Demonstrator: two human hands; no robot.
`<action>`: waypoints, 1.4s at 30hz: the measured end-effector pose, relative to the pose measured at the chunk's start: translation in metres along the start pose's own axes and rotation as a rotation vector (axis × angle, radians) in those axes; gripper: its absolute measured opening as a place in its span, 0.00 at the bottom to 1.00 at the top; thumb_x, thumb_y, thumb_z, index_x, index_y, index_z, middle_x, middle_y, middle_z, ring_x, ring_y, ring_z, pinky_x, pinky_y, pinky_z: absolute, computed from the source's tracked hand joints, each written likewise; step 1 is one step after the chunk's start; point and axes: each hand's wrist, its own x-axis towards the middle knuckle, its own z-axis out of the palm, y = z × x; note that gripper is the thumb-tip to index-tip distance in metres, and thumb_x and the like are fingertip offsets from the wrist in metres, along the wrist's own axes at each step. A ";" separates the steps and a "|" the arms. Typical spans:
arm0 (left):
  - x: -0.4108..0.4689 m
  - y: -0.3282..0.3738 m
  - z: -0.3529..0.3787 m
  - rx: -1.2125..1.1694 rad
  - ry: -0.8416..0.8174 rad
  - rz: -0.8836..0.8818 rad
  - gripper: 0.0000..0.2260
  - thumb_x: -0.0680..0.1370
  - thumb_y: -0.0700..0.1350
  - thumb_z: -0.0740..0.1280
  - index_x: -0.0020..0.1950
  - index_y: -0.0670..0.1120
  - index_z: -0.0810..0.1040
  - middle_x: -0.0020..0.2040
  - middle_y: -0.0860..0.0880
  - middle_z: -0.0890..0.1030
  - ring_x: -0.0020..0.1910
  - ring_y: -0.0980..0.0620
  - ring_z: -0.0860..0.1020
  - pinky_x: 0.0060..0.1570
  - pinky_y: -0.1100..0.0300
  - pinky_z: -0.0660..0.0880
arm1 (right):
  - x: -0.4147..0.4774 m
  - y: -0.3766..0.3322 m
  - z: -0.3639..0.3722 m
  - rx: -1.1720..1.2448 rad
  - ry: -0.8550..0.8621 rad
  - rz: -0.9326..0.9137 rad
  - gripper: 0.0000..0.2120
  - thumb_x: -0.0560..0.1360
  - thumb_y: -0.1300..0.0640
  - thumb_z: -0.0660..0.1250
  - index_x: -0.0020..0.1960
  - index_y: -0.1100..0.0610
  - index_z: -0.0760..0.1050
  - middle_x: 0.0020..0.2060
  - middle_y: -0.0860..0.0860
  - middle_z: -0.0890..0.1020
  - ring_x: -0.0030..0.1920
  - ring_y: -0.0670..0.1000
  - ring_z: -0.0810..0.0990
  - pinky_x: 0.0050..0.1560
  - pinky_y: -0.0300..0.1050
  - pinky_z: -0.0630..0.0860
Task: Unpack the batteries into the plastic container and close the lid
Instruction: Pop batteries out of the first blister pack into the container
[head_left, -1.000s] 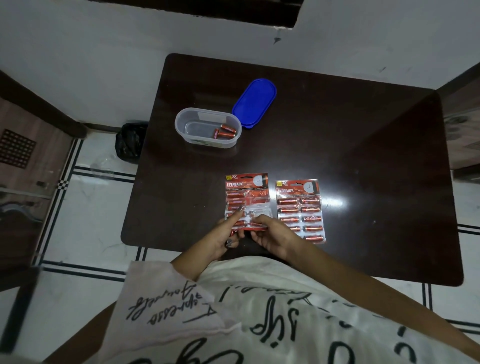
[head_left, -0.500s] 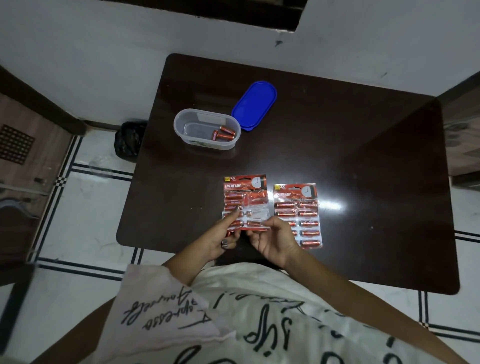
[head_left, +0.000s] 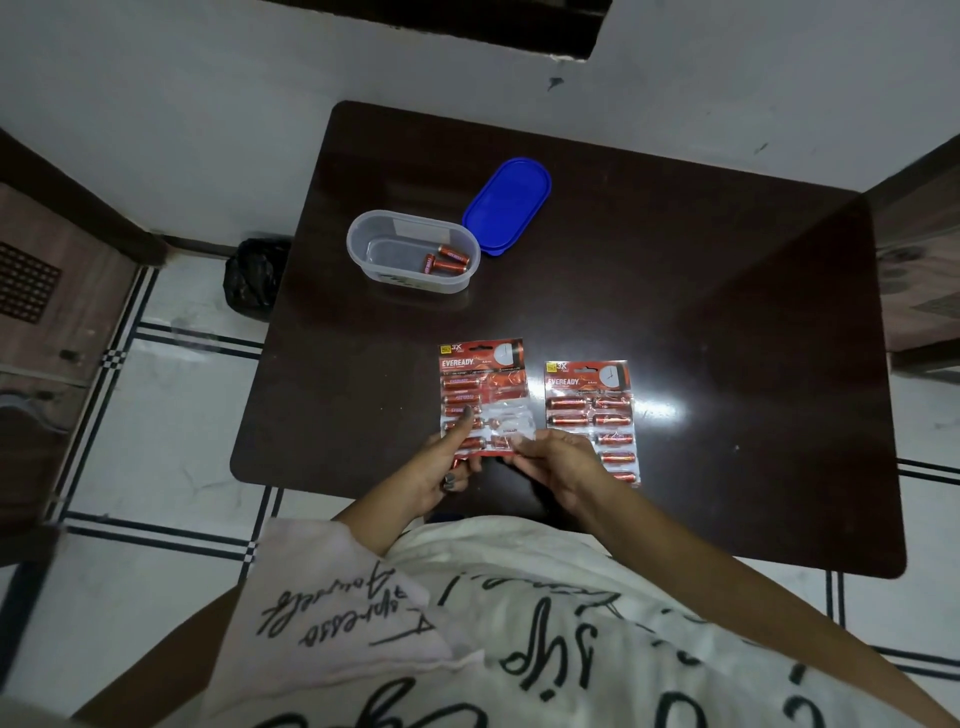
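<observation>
Batteries (head_left: 448, 261) (two so far) are lying in the clear plastic container (head_left: 358, 244) toward the worktop's (head_left: 675, 286) far left; the rest are sitting in two packs near the front edge. The left hand (head_left: 441, 467) is gripping the opened pack (head_left: 483, 384), thumb pressing on top, while the right hand (head_left: 556, 462) is pinching its torn clear film. Unpacking is looking early — the next move is calling for freeing one cell and carrying it over. The second pack (head_left: 592, 415) is waiting just beside, and the blue lid (head_left: 509, 205) is lying off, touching the container.

dark table (head_left: 727, 312) | clear container (head_left: 415, 283) | blue lid (head_left: 511, 205) | right battery pack (head_left: 592, 415)
</observation>
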 end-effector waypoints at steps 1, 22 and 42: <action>0.000 -0.001 0.001 0.006 0.007 0.007 0.23 0.77 0.63 0.61 0.50 0.42 0.75 0.28 0.47 0.74 0.17 0.59 0.61 0.19 0.67 0.56 | -0.001 -0.001 0.000 -0.017 0.016 0.001 0.05 0.72 0.72 0.72 0.44 0.66 0.77 0.37 0.58 0.84 0.33 0.53 0.85 0.35 0.37 0.82; -0.008 0.000 0.014 0.022 0.179 0.038 0.29 0.80 0.65 0.50 0.45 0.42 0.78 0.28 0.46 0.76 0.21 0.56 0.66 0.22 0.65 0.62 | 0.004 0.010 0.007 -0.063 -0.035 -0.063 0.19 0.70 0.67 0.75 0.58 0.70 0.75 0.51 0.62 0.85 0.51 0.58 0.86 0.48 0.45 0.83; -0.013 0.006 0.013 0.183 0.308 0.016 0.31 0.77 0.69 0.51 0.44 0.46 0.81 0.30 0.48 0.77 0.22 0.55 0.69 0.23 0.66 0.64 | -0.005 0.007 0.017 -0.064 -0.106 -0.001 0.17 0.68 0.67 0.76 0.55 0.58 0.80 0.50 0.54 0.87 0.54 0.54 0.84 0.48 0.43 0.81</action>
